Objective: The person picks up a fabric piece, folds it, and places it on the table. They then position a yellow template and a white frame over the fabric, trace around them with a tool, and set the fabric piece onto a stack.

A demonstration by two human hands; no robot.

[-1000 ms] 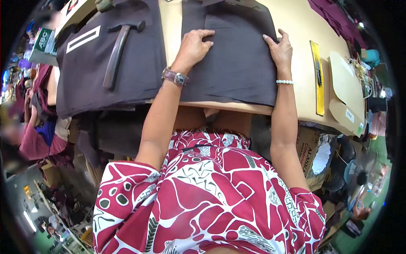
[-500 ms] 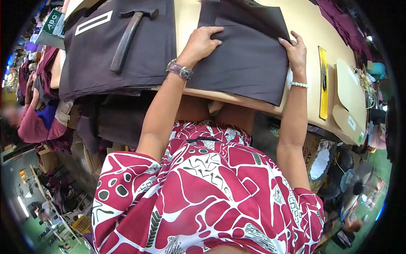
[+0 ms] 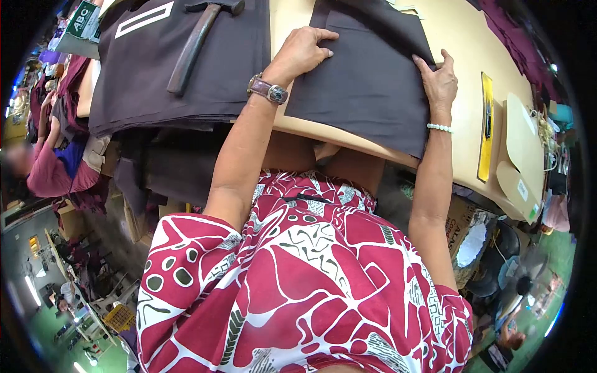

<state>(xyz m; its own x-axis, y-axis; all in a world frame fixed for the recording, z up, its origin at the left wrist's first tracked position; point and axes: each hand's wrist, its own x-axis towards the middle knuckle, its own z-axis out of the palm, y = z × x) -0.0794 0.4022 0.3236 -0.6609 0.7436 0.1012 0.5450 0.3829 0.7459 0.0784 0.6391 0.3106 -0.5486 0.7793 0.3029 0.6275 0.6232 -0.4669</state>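
A dark brown cloth piece (image 3: 367,93) lies on the pale tabletop in front of me, its far part raised in a fold. My left hand (image 3: 303,55) rests on the cloth's left side, index finger stretched out and thumb apart. At the cloth's right edge, my right hand (image 3: 439,84) touches it with the thumb tip, the other fingers spread away. To the left, a hammer (image 3: 198,53) lies on a stack of similar dark cloth (image 3: 242,74). A white rectangular frame-shaped piece (image 3: 144,20) is also on that stack.
Right of my hands lie a yellow ruler-like strip (image 3: 485,127) with a dark object on it and a tan card folder (image 3: 519,161). Maroon cloth (image 3: 516,40) is at the far right. A green-and-white box (image 3: 81,28) stands far left, near another person in pink (image 3: 53,168).
The view has turned slightly. The cloth's raised far fold has shifted, and pale strips now show beyond it. Both hands stay at the cloth's sides, with the right fingers slightly more spread.
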